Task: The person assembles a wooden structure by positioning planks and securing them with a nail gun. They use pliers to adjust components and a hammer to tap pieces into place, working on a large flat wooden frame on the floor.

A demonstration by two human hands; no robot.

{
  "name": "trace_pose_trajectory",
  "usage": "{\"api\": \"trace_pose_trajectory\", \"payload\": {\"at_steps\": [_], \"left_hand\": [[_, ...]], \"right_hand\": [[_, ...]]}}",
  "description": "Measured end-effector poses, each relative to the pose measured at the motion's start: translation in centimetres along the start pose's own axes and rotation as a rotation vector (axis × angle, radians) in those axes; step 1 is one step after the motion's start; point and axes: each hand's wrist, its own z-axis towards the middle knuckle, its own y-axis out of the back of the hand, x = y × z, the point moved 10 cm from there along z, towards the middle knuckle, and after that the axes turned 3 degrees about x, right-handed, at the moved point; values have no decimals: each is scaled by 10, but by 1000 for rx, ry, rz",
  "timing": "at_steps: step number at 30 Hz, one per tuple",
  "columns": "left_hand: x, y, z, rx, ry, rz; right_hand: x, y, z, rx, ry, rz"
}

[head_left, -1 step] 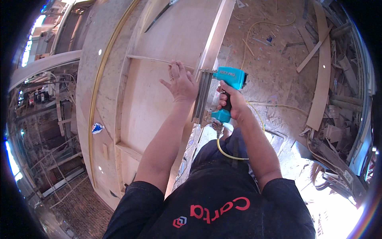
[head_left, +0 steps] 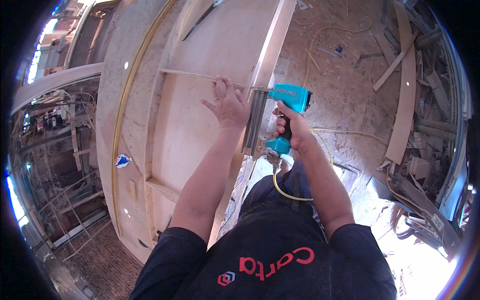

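Note:
My right hand [head_left: 291, 126] is wrapped round the black grip of a teal pneumatic nail gun [head_left: 289, 96]. The gun's nose touches or nearly touches the outer side of a wooden frame [head_left: 270, 47], and its long grey magazine lies along that edge. A yellow air hose [head_left: 280, 188] runs from the base of the handle. My left hand [head_left: 227, 105] rests with fingers spread on the frame's near-right rail, beside a cross slat [head_left: 200, 75]. Pale plywood [head_left: 182, 112] shows inside the frame.
A handsaw [head_left: 200, 22] lies at the far end of the frame. Left of the frame runs a long yellowish strip [head_left: 120, 120], with a crumpled blue-and-white wrapper [head_left: 122, 160] near it. Boards [head_left: 402, 90] and scrap wood lie on the dusty floor to the right.

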Motion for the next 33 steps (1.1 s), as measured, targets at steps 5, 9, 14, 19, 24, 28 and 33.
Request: {"api": "trace_pose_trajectory", "payload": {"at_steps": [5, 9, 14, 19, 24, 28, 33], "left_hand": [[0, -2, 8, 2, -7, 23], [-1, -3, 7, 5, 7, 0], [0, -3, 7, 17, 14, -7], [-1, -3, 7, 25, 9, -2], [-2, 0, 7, -13, -6, 10], [2, 0, 6, 70, 46, -1], [4, 49, -13, -132, 13, -131]], "right_hand": [[10, -8, -1, 34, 31, -31], [13, -10, -3, 29, 16, -45], [16, -11, -3, 37, 37, -64], [14, -8, 0, 34, 20, -59], [17, -6, 0, 10, -5, -52], [42, 1, -11, -3, 13, -148], [126, 42, -39, -192, 252, -713]]}}
